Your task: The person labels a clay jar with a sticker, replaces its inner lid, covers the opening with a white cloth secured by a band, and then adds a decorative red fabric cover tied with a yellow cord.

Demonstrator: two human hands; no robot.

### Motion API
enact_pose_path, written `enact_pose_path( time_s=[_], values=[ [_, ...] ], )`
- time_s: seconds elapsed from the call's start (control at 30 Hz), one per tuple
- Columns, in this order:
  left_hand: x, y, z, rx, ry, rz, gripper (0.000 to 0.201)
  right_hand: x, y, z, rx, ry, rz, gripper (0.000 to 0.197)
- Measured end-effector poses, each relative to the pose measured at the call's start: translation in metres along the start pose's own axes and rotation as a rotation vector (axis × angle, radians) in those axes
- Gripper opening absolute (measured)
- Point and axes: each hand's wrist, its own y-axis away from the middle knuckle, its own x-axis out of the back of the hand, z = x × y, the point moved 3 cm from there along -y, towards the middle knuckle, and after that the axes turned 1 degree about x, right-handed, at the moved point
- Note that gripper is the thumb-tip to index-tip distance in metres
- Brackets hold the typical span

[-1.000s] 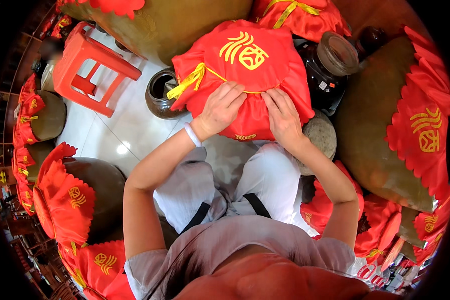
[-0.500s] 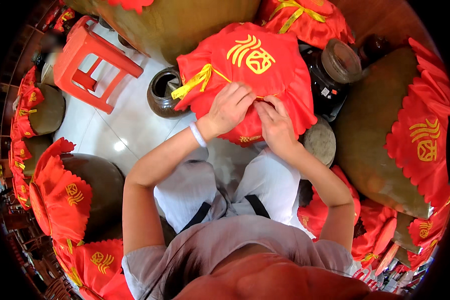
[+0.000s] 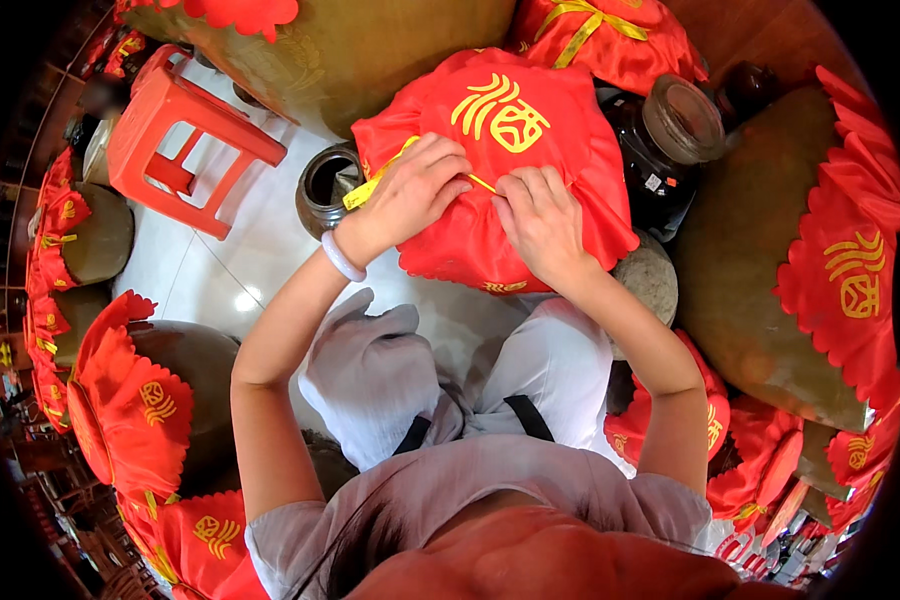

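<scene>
A red satin jar cover with yellow lettering drapes over a large jar in front of me, its scalloped rim hanging down. Around its neck runs a narrow yellow ribbon, a short straight length of which shows between my hands. My left hand, below a pale bangle, has its fingers bent and closed at the ribbon, beside the loose yellow tails at the cover's left. The fingertips of my right hand pinch the ribbon's other end of that length, with the palm low over the red cloth.
An open dark glazed pot stands left of the covered jar. A red plastic stool is farther left on the tiled floor. At the right are a black jar with a clear lid, a round stone-like block and a big brown jar.
My hands have moved apart along the cover's neck. The left went left to the ribbon tails, the right slightly, and a stretch of ribbon now shows between them.
</scene>
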Motion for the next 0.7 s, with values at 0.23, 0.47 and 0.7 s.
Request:
enact_pose_path(
  time_s=[0.23, 0.47, 0.7],
  values=[
    [0.006, -0.012, -0.004, 0.035, 0.021, -0.147, 0.019, -0.007, 0.001, -0.001, -0.074, 0.019, -0.05, 0.017],
    [0.006, -0.014, -0.002, -0.025, 0.019, -0.14, 0.02, -0.008, 0.0, 0.004, -0.062, -0.004, -0.06, 0.016],
    [-0.003, -0.002, 0.0, -0.115, -0.115, -0.024, 0.019, -0.012, 0.002, 0.004, -0.02, -0.002, -0.035, 0.017]
  ],
)
